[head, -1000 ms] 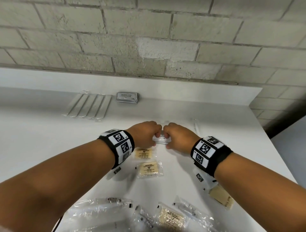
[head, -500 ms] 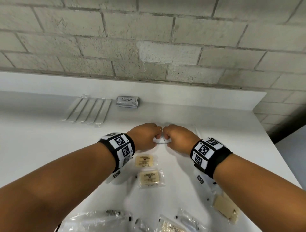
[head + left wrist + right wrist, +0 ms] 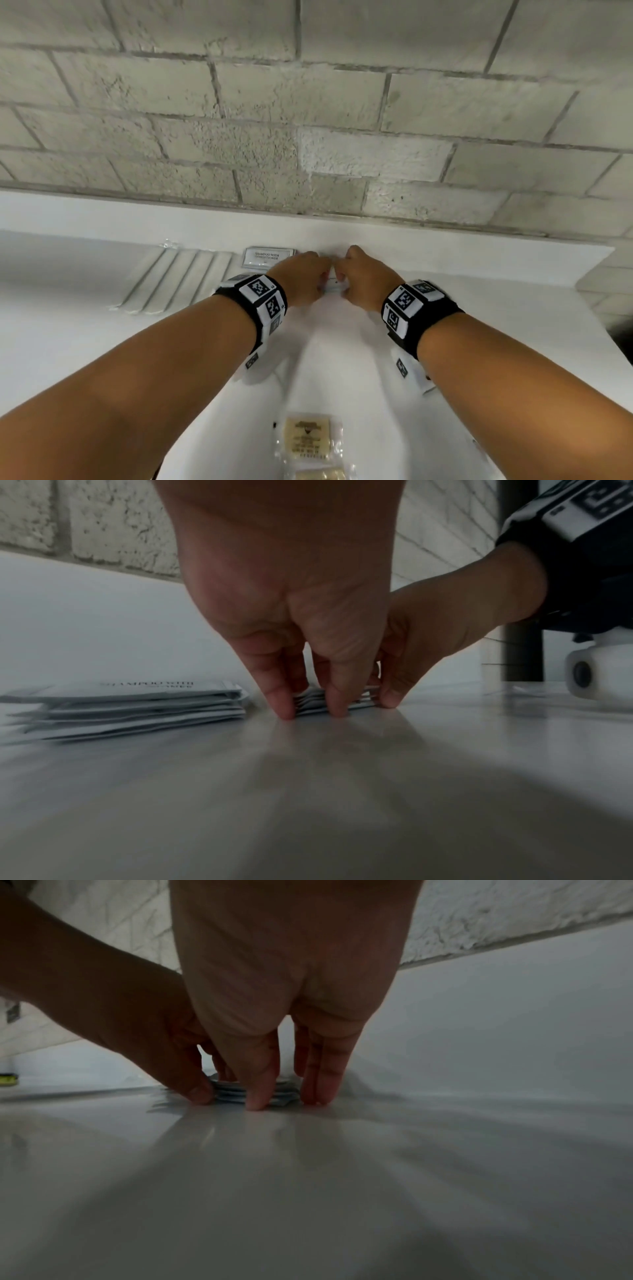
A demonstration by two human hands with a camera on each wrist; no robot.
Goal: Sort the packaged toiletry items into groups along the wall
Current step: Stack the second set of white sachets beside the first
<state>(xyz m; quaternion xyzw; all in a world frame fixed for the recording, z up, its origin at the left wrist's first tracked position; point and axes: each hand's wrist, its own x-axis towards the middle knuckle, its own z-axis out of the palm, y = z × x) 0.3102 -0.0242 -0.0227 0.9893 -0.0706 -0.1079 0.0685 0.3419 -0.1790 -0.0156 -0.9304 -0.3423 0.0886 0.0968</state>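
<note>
- The left hand (image 3: 301,277) and the right hand (image 3: 364,279) meet over one small stack of white sachets (image 3: 334,286), each grip clamped on it: fingers curl down around the stack's sides, fingertips (image 3: 337,710) touching the surface (image 3: 496,342).
- In the left wrist view the stack (image 3: 310,702) shows several thin layers between the left fingers, with the right hand (image 3: 441,631) closing in from the far side.
- In the right wrist view the same stack (image 3: 227,1093) sits low between the right hand's thumb and fingers, and the left hand (image 3: 137,1031) presses on it from the left.
- The held stack lies on the surface close to the white upstand (image 3: 445,240) at the foot of the block wall (image 3: 308,120).
- Just to its left is a second stack of sachets (image 3: 267,257), lying flat by the upstand (its top one reads "SHAMPOO WITH CONDITIONER"); the two stacks are near but apart.
- Further left, a row of long white wrapped items (image 3: 178,281) lies side by side, angled toward the wall.
- Each wrist carries a black band with square printed markers (image 3: 260,294).
- Nearer the person, between the forearms, two clear packets holding pale yellow bars (image 3: 308,438) lie on the surface, well apart from the stacks.
</note>
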